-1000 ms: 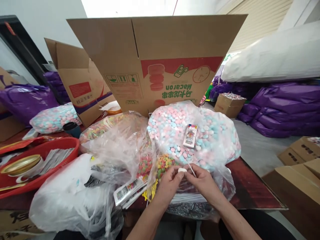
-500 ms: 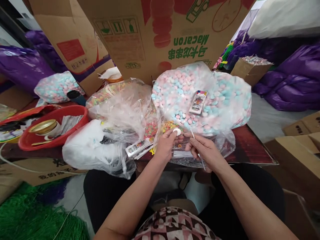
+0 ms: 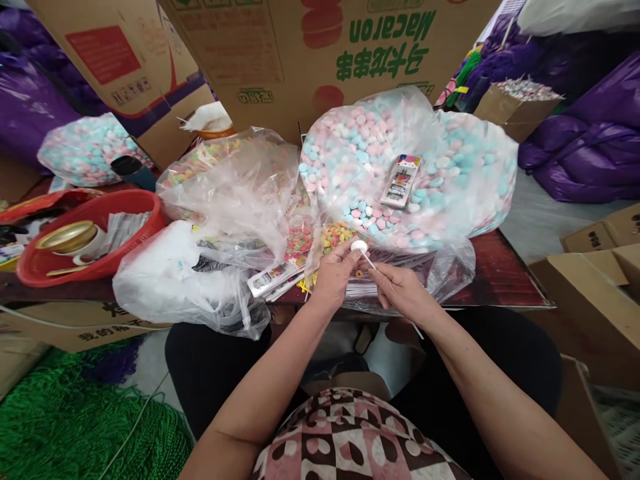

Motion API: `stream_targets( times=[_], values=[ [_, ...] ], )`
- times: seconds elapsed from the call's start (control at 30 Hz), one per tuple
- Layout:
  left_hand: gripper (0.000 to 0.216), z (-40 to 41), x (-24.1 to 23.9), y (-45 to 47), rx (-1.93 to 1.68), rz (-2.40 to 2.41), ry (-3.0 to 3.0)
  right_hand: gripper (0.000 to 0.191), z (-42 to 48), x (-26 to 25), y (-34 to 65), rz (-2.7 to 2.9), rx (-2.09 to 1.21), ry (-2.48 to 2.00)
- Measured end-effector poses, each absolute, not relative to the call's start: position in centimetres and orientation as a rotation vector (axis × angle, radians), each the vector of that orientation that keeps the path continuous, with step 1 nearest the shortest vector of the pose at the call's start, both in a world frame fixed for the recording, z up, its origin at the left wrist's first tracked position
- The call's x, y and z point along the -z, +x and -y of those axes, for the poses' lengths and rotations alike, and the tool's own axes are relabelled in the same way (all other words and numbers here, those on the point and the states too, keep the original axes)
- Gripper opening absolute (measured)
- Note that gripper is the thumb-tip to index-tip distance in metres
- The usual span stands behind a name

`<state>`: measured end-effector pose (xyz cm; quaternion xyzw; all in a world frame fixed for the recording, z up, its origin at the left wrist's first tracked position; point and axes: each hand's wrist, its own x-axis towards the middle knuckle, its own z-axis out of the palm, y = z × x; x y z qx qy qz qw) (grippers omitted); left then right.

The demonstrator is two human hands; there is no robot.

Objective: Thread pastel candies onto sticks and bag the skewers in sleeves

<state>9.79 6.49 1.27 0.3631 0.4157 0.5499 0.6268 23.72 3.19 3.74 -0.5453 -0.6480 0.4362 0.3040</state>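
Note:
My left hand (image 3: 336,275) pinches a small white round candy (image 3: 359,247) between thumb and fingers at the table's near edge. My right hand (image 3: 400,291) grips a thin white stick (image 3: 371,263) whose tip meets the candy; the stick's lower end pokes out below the hand. Just behind both hands lies a big clear bag of pink, blue and white candies (image 3: 440,180) with a small printed card (image 3: 401,181) on top. A smaller clear bag of multicoloured ring candies (image 3: 300,239) sits to the left of it.
A red basin (image 3: 100,260) with a gold tape roll stands at left, beside a white plastic bag (image 3: 170,283). Open cardboard boxes (image 3: 300,53) rise behind the table. Purple sacks (image 3: 590,147) and more boxes lie at right; green netting (image 3: 60,427) covers the floor at left.
The view has tilted down, showing my lap and arms. The stick in my right hand has swung from upright and apart to meeting the white candy held in my left hand.

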Motion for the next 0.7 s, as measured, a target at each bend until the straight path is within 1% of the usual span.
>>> stream_targets(
  times=[0.17,0.3,0.47,0.57,0.7],
  values=[
    [0.027,-5.9,-1.0,9.1,-1.293,-1.281,1.589,0.045,-3.1,-3.7,23.5,1.566,-1.284,-1.475],
    [0.029,-5.7,-0.6,9.0,-1.299,-1.296,1.941,0.046,-3.0,-3.4,22.9,1.45,-1.358,-1.437],
    [0.027,-6.8,-0.2,8.3,-1.326,-1.417,1.889,0.042,-3.1,-3.6,23.0,1.471,-1.392,-1.446],
    [0.027,-7.5,-0.3,7.6,-1.289,-1.508,1.838,0.036,-3.3,-3.6,23.7,1.635,-1.289,-1.462],
    [0.029,-7.5,-0.6,7.6,-1.276,-1.482,1.898,0.036,-3.2,-3.3,23.9,1.601,-1.164,-1.502]
  ],
)
